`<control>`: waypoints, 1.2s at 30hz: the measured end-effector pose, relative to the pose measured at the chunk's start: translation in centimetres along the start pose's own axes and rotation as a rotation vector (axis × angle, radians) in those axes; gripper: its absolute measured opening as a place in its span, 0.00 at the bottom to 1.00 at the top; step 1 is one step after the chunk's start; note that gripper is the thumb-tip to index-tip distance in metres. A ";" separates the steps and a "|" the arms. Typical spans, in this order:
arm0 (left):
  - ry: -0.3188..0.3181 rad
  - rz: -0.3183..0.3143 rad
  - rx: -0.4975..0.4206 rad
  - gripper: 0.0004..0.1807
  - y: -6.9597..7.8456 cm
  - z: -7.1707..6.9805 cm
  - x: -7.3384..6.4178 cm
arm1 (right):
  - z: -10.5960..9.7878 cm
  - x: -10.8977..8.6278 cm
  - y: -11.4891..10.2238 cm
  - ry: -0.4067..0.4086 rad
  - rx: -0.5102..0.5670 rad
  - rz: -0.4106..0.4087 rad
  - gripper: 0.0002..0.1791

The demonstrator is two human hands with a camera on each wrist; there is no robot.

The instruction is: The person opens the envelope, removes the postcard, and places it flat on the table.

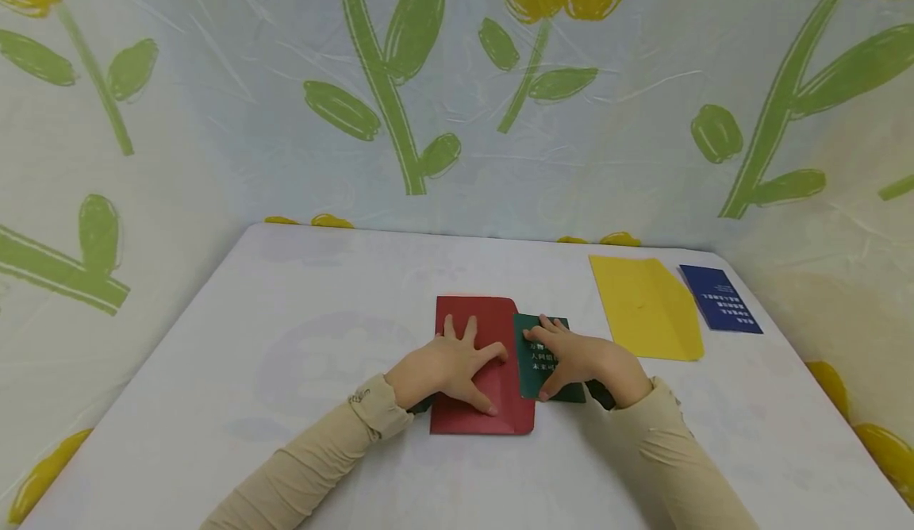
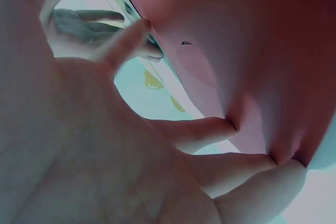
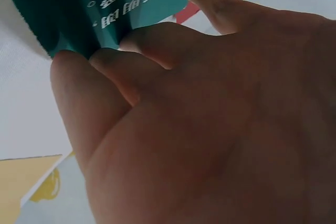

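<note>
A red envelope [image 1: 474, 312] lies on the white tabletop, its flap side toward the right. My left hand [image 1: 450, 363] rests on it with fingers spread and fingertips pressing its surface; in the left wrist view the red paper [image 2: 252, 40] dents near the fingertips. Just right of it, a dark green card [image 1: 528, 371] with white printed characters overlaps the envelope's right edge. My right hand [image 1: 578, 355] holds the card, thumb near its lower edge and bent fingers near its upper edge. In the right wrist view the fingertips meet the green card [image 3: 73, 14], whose right part is hidden beneath the palm.
A yellow envelope [image 1: 643, 308] lies flat to the right and farther back. Beside it is a dark blue card [image 1: 721, 300] with white print, close to the table's right edge. Flower-patterned cloth [image 1: 457, 101] stands behind and at both sides of the table.
</note>
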State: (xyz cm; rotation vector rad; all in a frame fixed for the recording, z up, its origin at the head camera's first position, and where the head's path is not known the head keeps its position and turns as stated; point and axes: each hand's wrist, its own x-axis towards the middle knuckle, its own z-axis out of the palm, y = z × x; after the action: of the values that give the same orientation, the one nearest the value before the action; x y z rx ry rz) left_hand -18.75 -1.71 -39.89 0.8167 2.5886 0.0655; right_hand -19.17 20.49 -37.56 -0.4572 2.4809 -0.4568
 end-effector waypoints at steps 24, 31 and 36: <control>-0.064 -0.050 0.046 0.55 0.6 0.0 -0.6 | -0.3 0.2 0.8 0.016 -0.046 0.068 0.45; -0.081 -0.060 0.068 0.56 0.7 0.0 -0.8 | -0.4 0.2 0.8 0.023 -0.053 0.062 0.42; -0.083 -0.069 0.078 0.57 0.8 0.0 -0.9 | -0.4 0.2 0.8 0.023 -0.052 0.061 0.40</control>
State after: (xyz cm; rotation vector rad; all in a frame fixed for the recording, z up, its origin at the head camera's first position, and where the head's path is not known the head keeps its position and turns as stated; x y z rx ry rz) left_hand -17.63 -1.53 -39.36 0.7404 2.5516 -0.0888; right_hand -19.74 21.14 -37.71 -0.3979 2.5266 -0.3765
